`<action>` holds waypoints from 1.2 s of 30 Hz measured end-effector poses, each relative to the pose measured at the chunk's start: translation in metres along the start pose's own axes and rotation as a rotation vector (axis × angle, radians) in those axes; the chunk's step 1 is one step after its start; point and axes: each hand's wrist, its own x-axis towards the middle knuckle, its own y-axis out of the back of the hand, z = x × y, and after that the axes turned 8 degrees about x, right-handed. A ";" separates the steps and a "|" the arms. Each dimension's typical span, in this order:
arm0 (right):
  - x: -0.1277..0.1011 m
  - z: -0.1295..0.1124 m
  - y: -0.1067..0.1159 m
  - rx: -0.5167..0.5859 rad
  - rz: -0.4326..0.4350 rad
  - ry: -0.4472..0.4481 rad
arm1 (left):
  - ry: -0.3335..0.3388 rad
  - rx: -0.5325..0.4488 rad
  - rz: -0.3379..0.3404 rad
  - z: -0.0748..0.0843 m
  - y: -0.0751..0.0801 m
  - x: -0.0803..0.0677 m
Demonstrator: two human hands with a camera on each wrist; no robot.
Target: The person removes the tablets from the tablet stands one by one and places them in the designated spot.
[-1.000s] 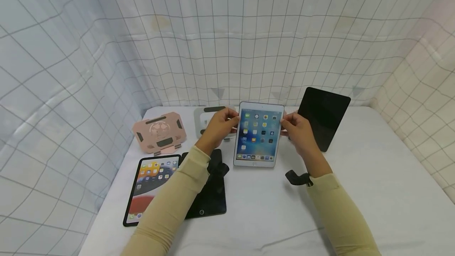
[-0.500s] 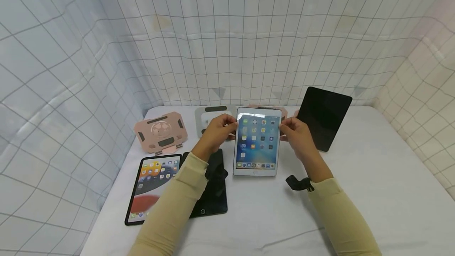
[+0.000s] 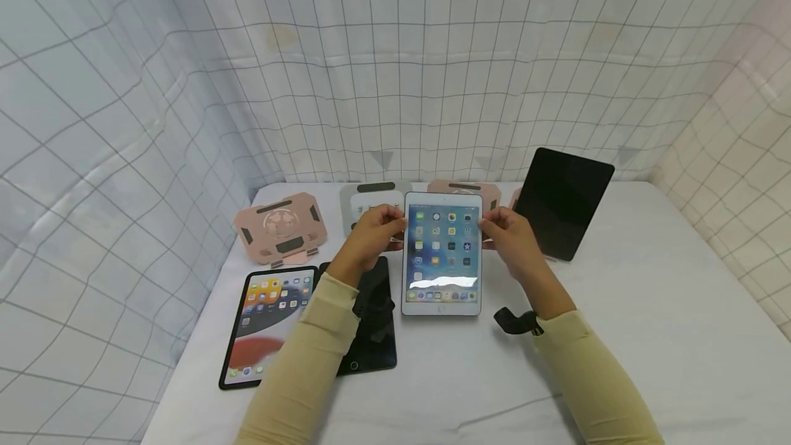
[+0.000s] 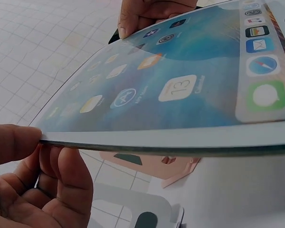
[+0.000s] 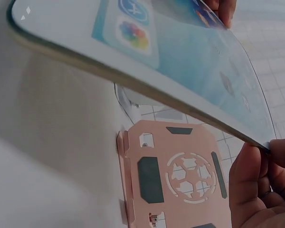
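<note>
Holding a small white-framed tablet with a lit screen of app icons [image 3: 441, 253], you keep it above the white cloth-covered table [image 3: 649, 307], between both hands. Your left hand [image 3: 371, 232] pinches its left edge near the top, thumb on the bezel and fingers curled beneath; the left wrist view shows this grip from below. Your right hand [image 3: 509, 239] pinches the right edge in the same manner. The tablet is thin, flat, glossy glass on front, with rounded corners and a bright band of glare near the dock icons.

Compared with a second ago, the tablet now sits lower and nearer to you, its screen tilted flatter, and a pink stand behind it [image 3: 463, 188] is uncovered.

Other items: a pink flat metal stand with black pads and a cut-out ball pattern [image 3: 279, 229] at the left, a grey stand [image 3: 364, 201] beside it, a black-framed tablet with a lit colourful screen [image 3: 266, 325] lying flat, a dark tablet [image 3: 371, 335] partly under your left sleeve, and a black blank tablet propped upright [image 3: 562, 203] at the right.
</note>
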 end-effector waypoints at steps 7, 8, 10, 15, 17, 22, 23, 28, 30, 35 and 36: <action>-0.001 0.003 -0.001 -0.009 -0.006 -0.038 | 0.025 -0.007 -0.008 -0.003 0.000 -0.004; -0.001 0.003 -0.001 -0.010 -0.010 -0.043 | 0.029 -0.006 -0.010 -0.003 0.000 -0.005; -0.002 0.003 -0.002 -0.015 -0.023 -0.050 | 0.040 -0.004 -0.013 -0.005 0.001 -0.007; -0.002 0.007 -0.004 -0.023 -0.059 -0.050 | 0.066 -0.014 -0.004 -0.013 0.002 -0.011; -0.002 0.008 -0.005 -0.030 -0.066 -0.051 | 0.075 -0.019 0.002 -0.015 0.003 -0.012; -0.003 0.010 -0.007 -0.047 -0.077 -0.043 | 0.090 -0.031 0.013 -0.023 0.003 -0.013; -0.003 0.012 -0.008 -0.048 -0.081 -0.039 | 0.089 -0.032 0.016 -0.024 0.003 -0.014; -0.005 0.015 -0.010 -0.051 -0.093 -0.039 | 0.102 -0.030 0.022 -0.027 0.004 -0.018; -0.006 0.014 -0.012 -0.052 -0.094 -0.042 | 0.111 -0.029 0.024 -0.028 0.004 -0.020; -0.008 0.014 -0.014 -0.049 -0.105 -0.050 | 0.133 -0.028 0.036 -0.030 0.005 -0.024; -0.008 0.015 -0.014 -0.049 -0.109 -0.053 | 0.136 -0.027 0.037 -0.030 0.006 -0.024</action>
